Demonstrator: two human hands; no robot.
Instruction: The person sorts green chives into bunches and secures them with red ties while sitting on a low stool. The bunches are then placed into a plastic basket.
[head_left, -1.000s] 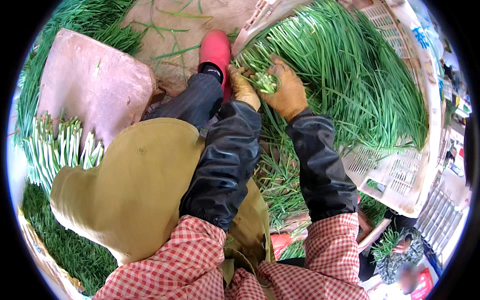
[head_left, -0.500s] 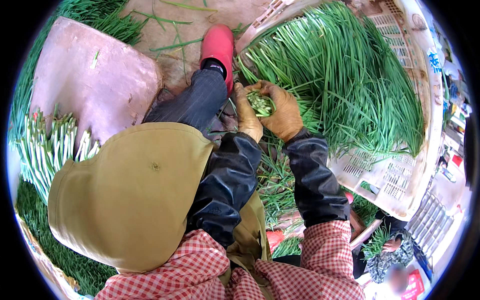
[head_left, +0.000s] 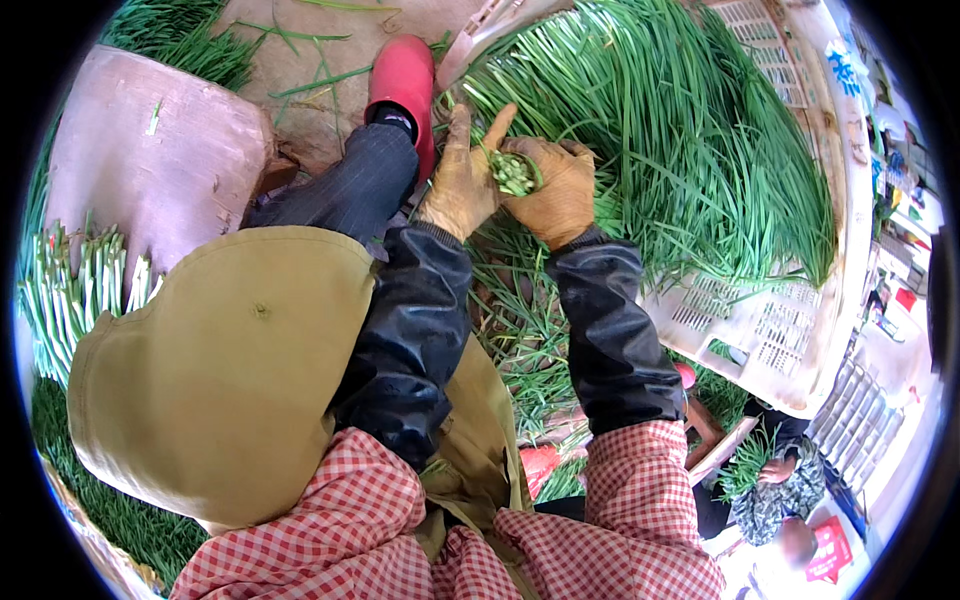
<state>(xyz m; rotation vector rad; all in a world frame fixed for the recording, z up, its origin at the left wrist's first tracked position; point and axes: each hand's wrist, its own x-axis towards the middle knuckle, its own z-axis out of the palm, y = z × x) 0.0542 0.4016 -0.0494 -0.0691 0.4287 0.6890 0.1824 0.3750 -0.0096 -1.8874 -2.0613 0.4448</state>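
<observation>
A small bunch of garlic chives (head_left: 514, 174) shows its pale green cut ends toward me. My right hand (head_left: 560, 192), in a tan work glove, is closed around it. Beside the bunch, on its left, my left hand (head_left: 458, 185) wears a matching glove, its thumb and forefinger stretched up and apart. Whether its other fingers touch the bunch is hidden. Just beyond my right hand, a big heap of long green chives (head_left: 690, 150) lies in a white plastic crate (head_left: 790, 345).
To the left stands a pinkish board (head_left: 160, 150), with pale-stemmed bundles (head_left: 75, 290) at its near edge. My leg ends in a red shoe (head_left: 403, 85) left of the crate. Loose chives (head_left: 525, 330) litter the ground below my hands. A co-worker (head_left: 785, 490) holds greens at lower right.
My left hand has opened away from the bunch, its thumb and forefinger now spread. The right hand still holds the bunch. The whole view has shifted slightly.
</observation>
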